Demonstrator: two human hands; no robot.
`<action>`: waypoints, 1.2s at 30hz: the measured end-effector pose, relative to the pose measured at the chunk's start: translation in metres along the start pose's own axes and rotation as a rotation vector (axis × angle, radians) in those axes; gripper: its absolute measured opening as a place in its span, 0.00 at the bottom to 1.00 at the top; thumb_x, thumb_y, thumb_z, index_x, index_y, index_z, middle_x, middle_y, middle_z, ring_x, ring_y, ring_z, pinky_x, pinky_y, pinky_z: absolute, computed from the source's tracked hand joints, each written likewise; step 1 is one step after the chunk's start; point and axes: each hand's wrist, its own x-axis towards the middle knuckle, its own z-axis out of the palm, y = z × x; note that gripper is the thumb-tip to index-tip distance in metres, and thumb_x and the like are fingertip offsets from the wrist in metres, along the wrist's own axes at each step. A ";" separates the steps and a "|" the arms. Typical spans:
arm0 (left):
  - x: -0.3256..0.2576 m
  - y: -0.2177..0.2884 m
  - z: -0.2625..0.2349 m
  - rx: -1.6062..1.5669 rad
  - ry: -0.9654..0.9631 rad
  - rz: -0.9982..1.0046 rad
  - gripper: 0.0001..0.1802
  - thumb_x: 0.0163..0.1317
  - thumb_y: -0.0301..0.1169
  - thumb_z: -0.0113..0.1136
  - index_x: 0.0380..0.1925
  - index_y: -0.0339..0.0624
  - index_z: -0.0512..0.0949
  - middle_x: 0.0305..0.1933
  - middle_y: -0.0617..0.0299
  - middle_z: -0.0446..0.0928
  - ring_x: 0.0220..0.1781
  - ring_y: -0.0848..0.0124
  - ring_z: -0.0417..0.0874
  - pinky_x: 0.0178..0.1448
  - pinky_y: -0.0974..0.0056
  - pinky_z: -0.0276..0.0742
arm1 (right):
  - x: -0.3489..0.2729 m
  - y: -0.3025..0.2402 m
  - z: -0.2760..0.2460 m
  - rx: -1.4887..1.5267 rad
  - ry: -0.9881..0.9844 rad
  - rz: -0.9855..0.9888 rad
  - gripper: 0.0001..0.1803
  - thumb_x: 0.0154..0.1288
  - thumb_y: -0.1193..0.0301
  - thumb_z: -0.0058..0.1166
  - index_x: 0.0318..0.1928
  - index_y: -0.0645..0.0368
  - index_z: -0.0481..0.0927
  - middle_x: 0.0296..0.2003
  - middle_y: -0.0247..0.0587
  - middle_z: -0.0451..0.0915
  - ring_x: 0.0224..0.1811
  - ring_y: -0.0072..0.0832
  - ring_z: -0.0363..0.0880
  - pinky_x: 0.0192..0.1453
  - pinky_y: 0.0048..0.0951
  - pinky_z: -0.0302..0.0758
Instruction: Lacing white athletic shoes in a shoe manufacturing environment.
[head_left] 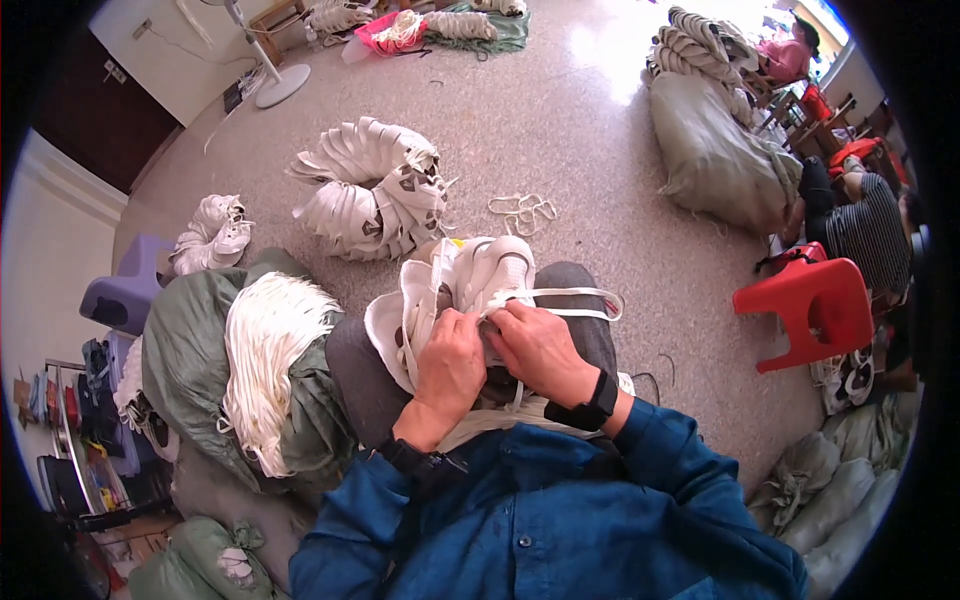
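Note:
White shoe uppers [478, 268] lie across my lap, their toes pointing away from me. My left hand [450, 365] has its fingers closed on the edge of the nearest upper, by the lacing opening. Right beside it, my right hand [540, 350] pinches a white shoelace [575, 292] at the eyelets, and a loop of that lace sticks out to the right over my knee. The fingertips of both hands nearly meet, and exactly what lies between them is partly hidden. Another cream upper [388, 325] spreads open at the left of my left hand.
A bundle of white laces [270, 370] lies on a green sack [185, 345] at my left. Ahead on the floor are stacked uppers [370, 195] and a loose lace [523, 213]. A red stool [815, 305], a full sack [715, 150] and a seated person [870, 235] are at the right.

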 end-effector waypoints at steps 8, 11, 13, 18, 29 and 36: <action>0.001 0.006 -0.010 -0.290 0.034 -0.193 0.05 0.60 0.24 0.62 0.36 0.37 0.79 0.34 0.50 0.78 0.37 0.50 0.81 0.41 0.52 0.77 | -0.017 0.006 -0.031 0.021 -0.054 0.048 0.06 0.64 0.72 0.57 0.36 0.60 0.75 0.30 0.49 0.77 0.30 0.50 0.79 0.32 0.46 0.75; 0.000 0.000 -0.006 -0.254 0.062 -0.166 0.05 0.59 0.24 0.63 0.35 0.37 0.79 0.34 0.51 0.78 0.36 0.50 0.82 0.41 0.52 0.78 | -0.068 0.043 -0.073 0.062 -0.087 0.312 0.06 0.61 0.75 0.56 0.30 0.61 0.73 0.25 0.53 0.75 0.27 0.52 0.77 0.30 0.47 0.72; -0.001 0.000 -0.008 -0.239 0.077 -0.142 0.05 0.58 0.24 0.63 0.34 0.38 0.79 0.35 0.50 0.79 0.37 0.50 0.82 0.41 0.52 0.78 | -0.116 0.095 -0.106 -0.069 -0.094 0.627 0.08 0.61 0.74 0.56 0.28 0.63 0.73 0.23 0.56 0.75 0.27 0.55 0.76 0.30 0.47 0.70; 0.009 0.007 -0.014 -0.316 -0.006 -0.193 0.08 0.59 0.26 0.64 0.37 0.37 0.78 0.35 0.51 0.78 0.37 0.52 0.83 0.41 0.53 0.78 | -0.254 0.197 -0.130 -0.563 -0.069 0.853 0.09 0.60 0.69 0.58 0.29 0.62 0.77 0.26 0.55 0.79 0.32 0.54 0.80 0.36 0.49 0.75; 0.037 -0.005 -0.006 -0.416 -0.043 -0.137 0.09 0.62 0.22 0.61 0.42 0.35 0.79 0.36 0.57 0.77 0.28 0.70 0.79 0.30 0.65 0.73 | -0.050 0.056 -0.053 0.088 0.110 0.097 0.09 0.63 0.77 0.54 0.44 0.60 0.77 0.40 0.49 0.79 0.43 0.48 0.79 0.48 0.43 0.76; 0.031 -0.006 -0.023 -0.458 -0.207 -0.050 0.08 0.59 0.19 0.62 0.39 0.35 0.79 0.35 0.59 0.75 0.29 0.71 0.78 0.30 0.68 0.71 | -0.034 0.045 -0.026 0.114 -0.046 0.081 0.08 0.69 0.68 0.55 0.37 0.60 0.77 0.31 0.47 0.79 0.34 0.46 0.79 0.43 0.42 0.74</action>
